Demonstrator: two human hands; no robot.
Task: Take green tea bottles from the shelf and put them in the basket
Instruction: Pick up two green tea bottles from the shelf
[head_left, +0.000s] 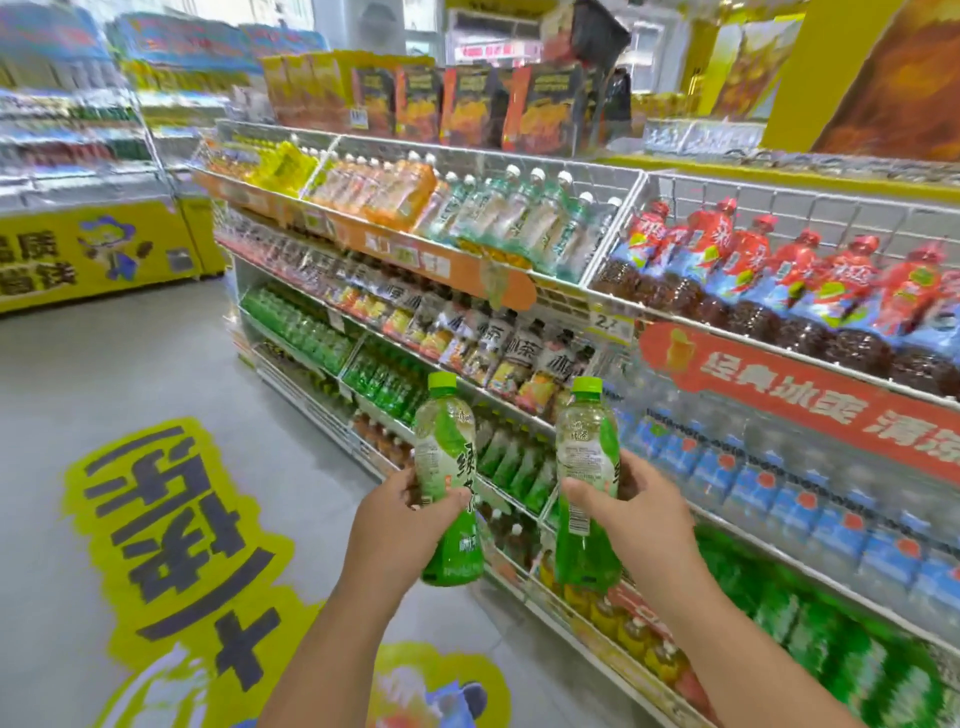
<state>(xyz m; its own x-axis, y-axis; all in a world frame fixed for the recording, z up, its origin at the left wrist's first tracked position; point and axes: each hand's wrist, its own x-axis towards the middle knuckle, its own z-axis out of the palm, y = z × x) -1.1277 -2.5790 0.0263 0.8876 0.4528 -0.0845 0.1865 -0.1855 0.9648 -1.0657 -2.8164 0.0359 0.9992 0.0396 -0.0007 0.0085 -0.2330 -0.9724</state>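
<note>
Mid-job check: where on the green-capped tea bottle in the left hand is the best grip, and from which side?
Grip the green-capped tea bottle at its labelled middle, coming from its left as the left hand does: it stands nearly upright, and the narrow waist probably suits curled fingers better than the cap.

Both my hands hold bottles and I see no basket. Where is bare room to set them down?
Bare grey floor lies between the shelf, the yellow floor sticker and the yellow display. Every shelf tier is crowded.
</note>
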